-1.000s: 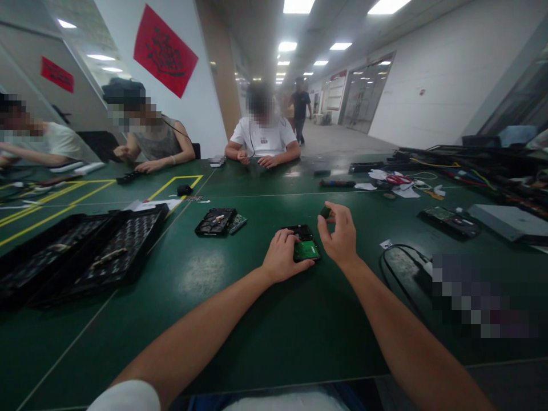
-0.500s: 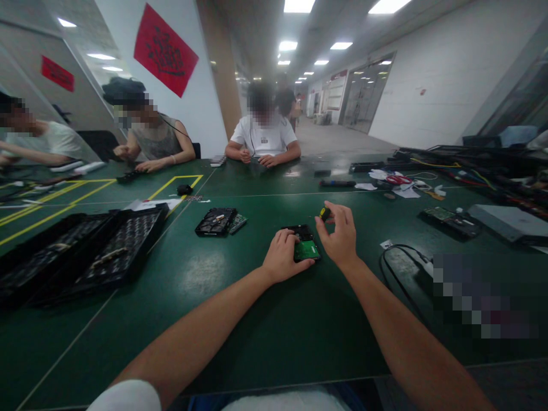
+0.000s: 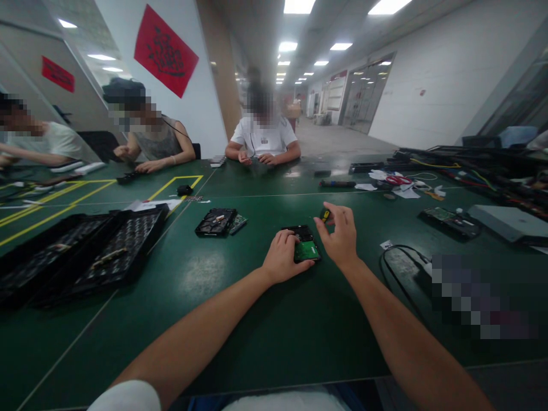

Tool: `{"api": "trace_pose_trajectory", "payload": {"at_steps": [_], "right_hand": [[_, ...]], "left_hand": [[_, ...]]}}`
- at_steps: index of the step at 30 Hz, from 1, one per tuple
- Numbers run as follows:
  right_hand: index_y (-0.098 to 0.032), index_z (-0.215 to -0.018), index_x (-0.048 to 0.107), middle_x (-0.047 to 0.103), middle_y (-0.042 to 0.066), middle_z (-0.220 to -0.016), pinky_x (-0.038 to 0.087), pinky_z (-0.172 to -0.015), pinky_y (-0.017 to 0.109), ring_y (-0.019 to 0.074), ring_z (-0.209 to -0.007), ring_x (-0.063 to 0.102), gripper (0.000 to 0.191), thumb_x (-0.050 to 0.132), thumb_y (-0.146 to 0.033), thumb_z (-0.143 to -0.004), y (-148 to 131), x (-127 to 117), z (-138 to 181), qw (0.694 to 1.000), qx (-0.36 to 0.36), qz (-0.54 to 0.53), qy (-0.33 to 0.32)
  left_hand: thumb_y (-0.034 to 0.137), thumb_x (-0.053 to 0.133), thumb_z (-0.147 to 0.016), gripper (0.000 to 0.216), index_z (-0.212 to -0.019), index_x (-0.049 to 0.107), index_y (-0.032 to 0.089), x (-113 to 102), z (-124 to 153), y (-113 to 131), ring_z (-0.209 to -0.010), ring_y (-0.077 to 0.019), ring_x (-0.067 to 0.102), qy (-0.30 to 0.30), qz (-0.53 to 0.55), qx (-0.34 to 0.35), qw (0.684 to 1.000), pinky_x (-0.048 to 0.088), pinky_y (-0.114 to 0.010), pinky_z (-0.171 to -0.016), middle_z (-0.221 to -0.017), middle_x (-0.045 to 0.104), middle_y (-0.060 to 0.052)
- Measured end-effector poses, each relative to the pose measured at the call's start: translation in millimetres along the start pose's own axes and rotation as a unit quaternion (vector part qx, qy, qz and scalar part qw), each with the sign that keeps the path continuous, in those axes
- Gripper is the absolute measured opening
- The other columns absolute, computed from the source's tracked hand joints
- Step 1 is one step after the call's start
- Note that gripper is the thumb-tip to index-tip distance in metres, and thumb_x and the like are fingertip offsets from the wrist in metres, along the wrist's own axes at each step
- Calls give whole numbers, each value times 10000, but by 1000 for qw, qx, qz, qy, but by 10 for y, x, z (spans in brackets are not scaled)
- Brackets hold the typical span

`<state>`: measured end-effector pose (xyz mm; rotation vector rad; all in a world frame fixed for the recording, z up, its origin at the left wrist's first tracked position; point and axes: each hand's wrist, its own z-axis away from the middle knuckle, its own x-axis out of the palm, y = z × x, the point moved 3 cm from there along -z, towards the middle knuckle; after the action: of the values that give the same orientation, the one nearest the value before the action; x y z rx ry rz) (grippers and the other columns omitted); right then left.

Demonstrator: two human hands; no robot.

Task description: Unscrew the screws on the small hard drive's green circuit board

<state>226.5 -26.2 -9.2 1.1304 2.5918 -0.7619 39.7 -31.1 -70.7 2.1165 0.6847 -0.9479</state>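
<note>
A black hard drive (image 3: 307,250) with a green circuit board facing up lies on the table in front of me. My left hand (image 3: 283,256) grips it from the left, fingers over its far part and thumb along the near edge, covering its left side. Just to the right of the drive, raised a little, my right hand (image 3: 339,233) pinches a short yellow-and-black screwdriver (image 3: 325,215) between thumb and fingers. Only its handle shows clearly; I cannot make out its shaft. Farther left lies another black drive casing (image 3: 215,221), with a loose circuit board (image 3: 238,224) against its right side.
An open black case (image 3: 103,260) lies on the left of the green table (image 3: 257,331). On the right are a cable (image 3: 382,268), another drive (image 3: 449,221), a grey box (image 3: 509,222) and piled wiring (image 3: 466,162). Several people sit across the table.
The screwdriver has turned slightly in my right fingers. My left hand and the hard drive stay put. The hand of the person opposite has shifted a little.
</note>
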Motion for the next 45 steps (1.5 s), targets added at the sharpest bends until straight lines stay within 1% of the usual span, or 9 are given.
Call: {"api": "trace_pose_trajectory", "payload": {"at_steps": [5, 8, 12, 18, 24, 31, 36, 42, 45], "right_hand": [[-231, -1476, 445, 593, 153, -1317, 626, -856, 468, 271, -1047, 650, 486, 529, -302, -1003, 13, 27, 8, 1000, 5, -25, -5], [-250, -1449, 477, 584, 136, -1292, 628, -845, 455, 263, -1034, 645, 474, 570, -331, -992, 5, 31, 9, 999, 11, -28, -12], [-259, -1420, 521, 571, 119, -1217, 619, -835, 461, 245, -945, 635, 445, 586, -340, -988, 5, 26, 7, 1000, 16, -11, -22], [-248, -1468, 466, 574, 139, -1261, 616, -840, 464, 276, -1045, 627, 474, 532, -314, -1004, 9, 45, 16, 999, 3, -27, -29], [-269, -1364, 551, 579, 101, -1153, 611, -801, 446, 242, -911, 621, 398, 610, -359, -981, -17, 3, -7, 1000, 6, -10, -12], [-245, -1449, 488, 612, 129, -1235, 610, -858, 464, 270, -1024, 640, 449, 538, -312, -1007, -14, 12, -4, 1000, -6, -14, -21], [-270, -1403, 544, 598, 106, -1191, 616, -840, 446, 250, -968, 633, 427, 600, -350, -987, -13, 2, -3, 1000, 4, -4, -16], [-232, -1493, 451, 609, 139, -1304, 613, -864, 444, 250, -990, 654, 496, 539, -291, -1009, 1, 30, 13, 1000, -1, -12, -15], [-245, -1455, 491, 598, 129, -1283, 620, -837, 429, 249, -997, 645, 472, 577, -322, -997, -3, 30, 9, 1000, 1, -19, -16]], "left_hand": [[625, 793, -747, 608, -1139, 575, 214, 2, 0, -1, -1341, -362, 483, -2, -1, -2, 1000, 428, -549, -1144, -1324, 554, -149], [630, 785, -753, 605, -1135, 574, 211, -5, -3, 3, -1338, -360, 486, -5, -3, -1, 1000, 430, -547, -1143, -1323, 556, -151], [626, 782, -757, 605, -1135, 573, 202, -13, -4, 9, -1332, -353, 487, -3, -4, 4, 1000, 427, -535, -1148, -1314, 558, -154], [615, 798, -745, 589, -1122, 581, 218, -6, -7, 9, -1332, -361, 487, -7, -3, 0, 1000, 423, -552, -1150, -1316, 561, -146], [611, 799, -745, 591, -1132, 588, 216, -4, -4, 5, -1325, -362, 490, -4, 0, 2, 1000, 427, -552, -1145, -1322, 559, -150], [638, 772, -762, 618, -1154, 590, 197, 1, 1, 0, -1330, -358, 486, -7, -14, 2, 1000, 435, -532, -1145, -1316, 560, -159], [624, 777, -764, 600, -1156, 589, 211, -5, 3, 4, -1336, -355, 484, -7, -10, 2, 1000, 428, -543, -1152, -1330, 554, -150], [628, 778, -760, 601, -1149, 590, 210, -10, 1, 8, -1336, -362, 479, -9, -1, -1, 1000, 424, -554, -1148, -1331, 558, -155], [632, 767, -767, 601, -1148, 590, 203, -12, -1, 18, -1327, -356, 484, -7, -7, 2, 1000, 429, -535, -1146, -1325, 557, -156]]}}
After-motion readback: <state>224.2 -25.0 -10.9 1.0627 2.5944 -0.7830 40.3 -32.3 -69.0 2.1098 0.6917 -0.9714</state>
